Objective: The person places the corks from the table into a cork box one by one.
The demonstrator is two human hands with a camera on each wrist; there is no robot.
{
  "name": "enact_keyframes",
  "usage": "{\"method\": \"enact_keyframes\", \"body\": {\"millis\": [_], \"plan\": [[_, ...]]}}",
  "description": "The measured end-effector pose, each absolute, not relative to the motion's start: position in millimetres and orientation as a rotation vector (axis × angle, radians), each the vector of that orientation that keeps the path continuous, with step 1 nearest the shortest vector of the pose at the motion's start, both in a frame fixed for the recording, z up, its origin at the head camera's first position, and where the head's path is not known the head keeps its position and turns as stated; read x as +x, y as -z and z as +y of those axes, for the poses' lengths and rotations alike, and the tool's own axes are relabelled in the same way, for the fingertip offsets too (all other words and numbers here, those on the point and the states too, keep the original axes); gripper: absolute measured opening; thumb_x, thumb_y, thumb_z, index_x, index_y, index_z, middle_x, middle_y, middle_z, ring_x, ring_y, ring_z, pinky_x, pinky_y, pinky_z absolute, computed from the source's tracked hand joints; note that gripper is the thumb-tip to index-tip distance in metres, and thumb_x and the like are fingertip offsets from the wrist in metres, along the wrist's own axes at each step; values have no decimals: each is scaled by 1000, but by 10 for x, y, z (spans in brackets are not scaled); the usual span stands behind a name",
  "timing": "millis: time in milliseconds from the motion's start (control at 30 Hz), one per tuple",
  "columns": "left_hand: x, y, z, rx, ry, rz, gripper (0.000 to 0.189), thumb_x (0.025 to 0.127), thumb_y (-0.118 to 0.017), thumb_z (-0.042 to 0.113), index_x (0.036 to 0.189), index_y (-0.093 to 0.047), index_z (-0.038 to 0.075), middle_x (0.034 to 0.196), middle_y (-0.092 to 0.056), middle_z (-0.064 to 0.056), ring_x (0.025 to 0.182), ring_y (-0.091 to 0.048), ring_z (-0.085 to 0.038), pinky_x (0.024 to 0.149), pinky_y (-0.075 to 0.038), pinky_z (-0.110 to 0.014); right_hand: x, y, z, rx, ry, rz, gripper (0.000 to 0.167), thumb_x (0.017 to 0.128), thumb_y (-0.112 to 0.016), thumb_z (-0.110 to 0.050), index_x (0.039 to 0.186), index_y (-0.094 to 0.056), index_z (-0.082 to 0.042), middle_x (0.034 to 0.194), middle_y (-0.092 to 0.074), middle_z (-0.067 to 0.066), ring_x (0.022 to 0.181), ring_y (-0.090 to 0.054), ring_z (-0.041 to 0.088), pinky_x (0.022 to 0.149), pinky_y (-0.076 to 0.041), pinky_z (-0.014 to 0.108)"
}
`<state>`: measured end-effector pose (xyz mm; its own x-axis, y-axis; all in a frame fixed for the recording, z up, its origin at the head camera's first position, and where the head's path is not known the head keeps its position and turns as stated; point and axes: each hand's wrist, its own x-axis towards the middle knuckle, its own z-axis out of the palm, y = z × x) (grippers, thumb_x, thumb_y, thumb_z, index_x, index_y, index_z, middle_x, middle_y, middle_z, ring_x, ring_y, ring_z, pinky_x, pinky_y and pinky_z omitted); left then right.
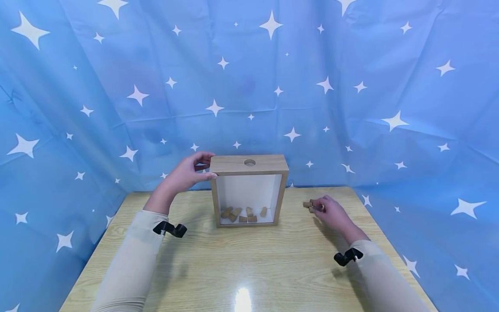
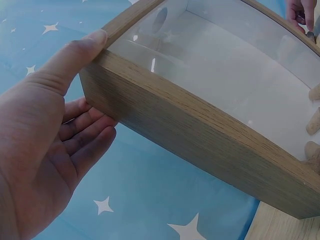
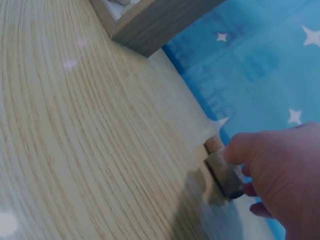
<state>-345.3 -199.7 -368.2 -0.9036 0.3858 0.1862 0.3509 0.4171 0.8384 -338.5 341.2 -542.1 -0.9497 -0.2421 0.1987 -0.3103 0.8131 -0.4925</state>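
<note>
A shallow wooden box frame (image 1: 249, 164) with a clear front and a round hole in its top stands upright on the table. My left hand (image 1: 192, 170) grips its upper left corner; in the left wrist view the thumb (image 2: 75, 57) lies on the front edge and the fingers reach behind. Several corks (image 1: 243, 219) lie at the bottom inside the frame. To the right, my right hand (image 1: 331, 212) is down at a few loose corks (image 1: 307, 204). Its thumb and fingers pinch a cork (image 3: 223, 172) in the right wrist view, beside another cork (image 3: 213, 144).
The light wood-grain table (image 1: 241, 260) reaches back to a blue curtain (image 1: 249, 86) with white stars, which also hangs at both sides. A black wrist mount (image 1: 170, 229) sits on the left sleeve and another mount (image 1: 348, 256) on the right.
</note>
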Motion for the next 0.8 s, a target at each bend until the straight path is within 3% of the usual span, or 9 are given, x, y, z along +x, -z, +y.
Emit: {"method": "enact_keyframes", "body": {"millis": [567, 800], "plan": [[-3451, 3682, -1988, 693, -1541, 2610, 74, 97, -91, 27, 159, -54, 11, 148, -59, -15, 145, -55, -38, 121, -48, -56, -3391, 5475, 3448, 486, -677, -2927, 20, 104, -76, -3, 123, -75, 3, 98, -52, 8, 85, -53, 21, 75, -50, 42], [-3466, 3685, -1989, 699, -1556, 2602, 73, 97, -91, 24, 158, -55, 9, 147, -60, -16, 143, -56, -37, 120, -49, -55, -3358, 5481, 3433, 489, -685, -2907, 6, 103, -78, -4, 106, -73, -5, 96, -51, 8, 83, -50, 21, 74, -47, 41]]}}
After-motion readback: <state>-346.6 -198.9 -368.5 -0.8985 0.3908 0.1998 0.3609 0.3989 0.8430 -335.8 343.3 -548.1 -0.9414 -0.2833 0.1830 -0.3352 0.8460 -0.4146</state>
